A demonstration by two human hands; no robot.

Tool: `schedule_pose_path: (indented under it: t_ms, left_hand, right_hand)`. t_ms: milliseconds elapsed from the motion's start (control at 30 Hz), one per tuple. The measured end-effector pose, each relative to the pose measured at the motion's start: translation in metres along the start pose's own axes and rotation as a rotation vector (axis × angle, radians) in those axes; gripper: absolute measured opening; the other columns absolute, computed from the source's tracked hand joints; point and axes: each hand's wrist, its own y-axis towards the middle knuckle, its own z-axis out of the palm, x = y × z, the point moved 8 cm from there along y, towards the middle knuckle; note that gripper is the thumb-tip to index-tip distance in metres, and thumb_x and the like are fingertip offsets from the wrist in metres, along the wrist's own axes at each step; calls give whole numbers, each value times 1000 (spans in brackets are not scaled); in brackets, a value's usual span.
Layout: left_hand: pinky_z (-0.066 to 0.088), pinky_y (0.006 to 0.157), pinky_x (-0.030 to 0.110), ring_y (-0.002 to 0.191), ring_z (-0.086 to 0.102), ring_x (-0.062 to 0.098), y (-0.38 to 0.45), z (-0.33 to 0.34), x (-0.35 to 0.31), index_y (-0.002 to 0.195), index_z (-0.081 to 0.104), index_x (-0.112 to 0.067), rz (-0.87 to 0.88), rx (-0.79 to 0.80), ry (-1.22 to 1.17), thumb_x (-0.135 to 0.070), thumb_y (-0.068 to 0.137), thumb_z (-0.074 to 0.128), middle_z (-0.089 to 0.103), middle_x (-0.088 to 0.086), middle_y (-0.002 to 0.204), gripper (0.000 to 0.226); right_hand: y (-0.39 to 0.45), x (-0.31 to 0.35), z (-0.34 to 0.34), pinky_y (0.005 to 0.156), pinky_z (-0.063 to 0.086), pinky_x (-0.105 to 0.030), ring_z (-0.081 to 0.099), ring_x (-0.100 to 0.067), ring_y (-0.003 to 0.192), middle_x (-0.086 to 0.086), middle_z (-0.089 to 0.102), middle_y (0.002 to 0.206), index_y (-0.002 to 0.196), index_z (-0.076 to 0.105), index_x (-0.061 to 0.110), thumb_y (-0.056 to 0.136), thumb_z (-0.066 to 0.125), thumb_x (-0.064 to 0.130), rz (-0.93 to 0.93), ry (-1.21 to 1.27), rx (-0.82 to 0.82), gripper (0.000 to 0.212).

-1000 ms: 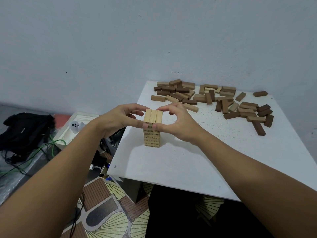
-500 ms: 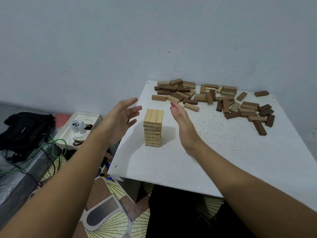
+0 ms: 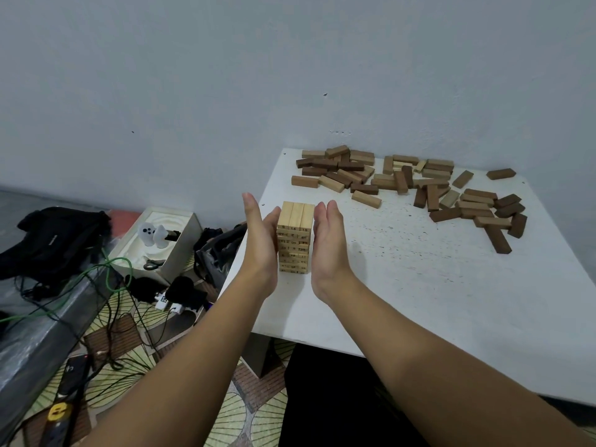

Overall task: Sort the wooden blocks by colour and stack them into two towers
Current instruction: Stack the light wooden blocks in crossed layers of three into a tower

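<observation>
So right now I've got both hands flat against the light tower, left hand on its left face and right hand on its right, palms facing each other, fingers straight up. They're open and flat, not gripping anything, just pressing or nearly pressing the sides. I can't say for sure the palms are in full contact all the way down.

The tower sits near the desk's front left corner, several layers tall, top layer of three blocks lying side by side. Looks pretty square from here. I'd call this the squaring-up step: nudging the layers into line so the stack stays straight.

The loose pile is way at the back of the desk, well apart from the tower, and it's mostly dark blocks with some light ones mixed in. So the light tower isn't finished and the dark one isn't started as far as I can see.

Next move, I reckon: ease both hands off evenly so nothing shifts, then reach back for another light block. Pulling one side away first could skew the layers.
</observation>
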Motion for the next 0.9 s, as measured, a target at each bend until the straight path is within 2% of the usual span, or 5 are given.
schedule_pose_path:
  t_ms: [133,333,567,700,900]
  left_hand:
    - [46,106,41,114,71,13,-9,15,-7,125,74,-25,46,47,14,-86,92,3,77,-2,119,99]
    - [47,101,38,107,72,7,-10,16,-7,121,75,-28,67,35,3,-82,95,4,78,-6,116,93]
    - [15,128,51,148,42,13,0,-1,-6,154,48,-29,45,-24,-20,-110,61,16,54,-7,153,127]
    - [7,130,48,153,30,9,1,0,-21,159,40,-26,83,-31,-32,-103,66,14,42,-10,162,123]
    - [37,103,25,140,46,7,1,5,-20,159,40,-22,76,-41,8,-86,91,7,48,-9,157,99]
  right_hand:
    - [4,-6,10,75,51,-21,70,8,74,20,75,76,66,79,43,110,12,51,19,59,66,80]
    - [5,-7,16,83,50,-27,71,3,82,16,77,84,69,78,48,108,11,55,22,49,71,78]
    - [-5,2,9,64,48,-11,61,19,60,35,63,58,81,59,38,111,11,44,38,53,21,57]
    - [-10,15,12,49,41,2,53,25,51,39,55,51,85,47,36,112,9,40,17,47,40,47]
    - [-3,14,10,63,48,-9,62,18,61,34,63,58,74,62,36,111,14,46,1,15,12,62]
